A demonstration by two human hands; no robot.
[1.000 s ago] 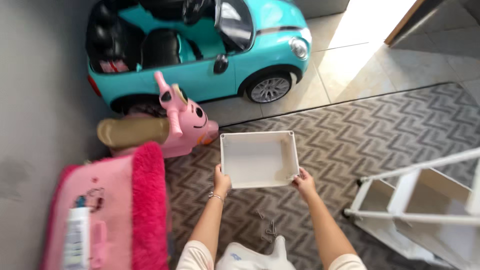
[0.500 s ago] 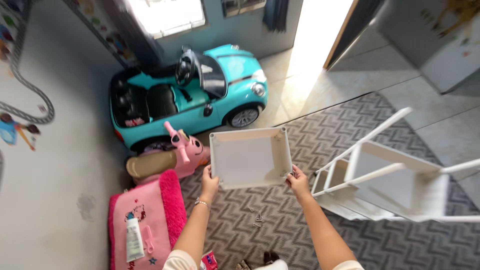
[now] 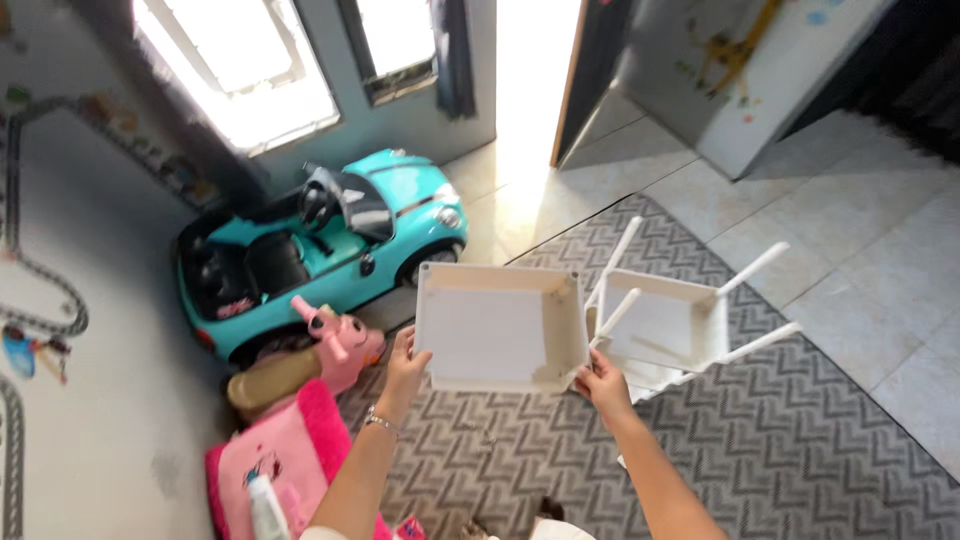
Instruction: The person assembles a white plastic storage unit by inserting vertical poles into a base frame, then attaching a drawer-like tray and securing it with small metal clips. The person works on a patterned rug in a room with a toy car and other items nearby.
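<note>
While gripped at its lower corners by left hand (image 3: 405, 368) and right hand (image 3: 603, 385), white open box (image 3: 500, 328), empty.

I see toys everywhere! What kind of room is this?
Probably a child's playroom. There is a turquoise ride-on toy car, a pink ride-on toy and small white furniture on a patterned rug.

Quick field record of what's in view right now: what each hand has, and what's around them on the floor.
held item: white square open box, open side facing the camera
left hand: grips the box's lower left edge; bracelet on the wrist
right hand: grips the box's lower right corner
right of box: white upturned small table, legs pointing up
floor: grey zigzag rug on pale tiles
left side: turquoise ride-on toy car, pink ride-on animal toy, pink plush cushion
</note>
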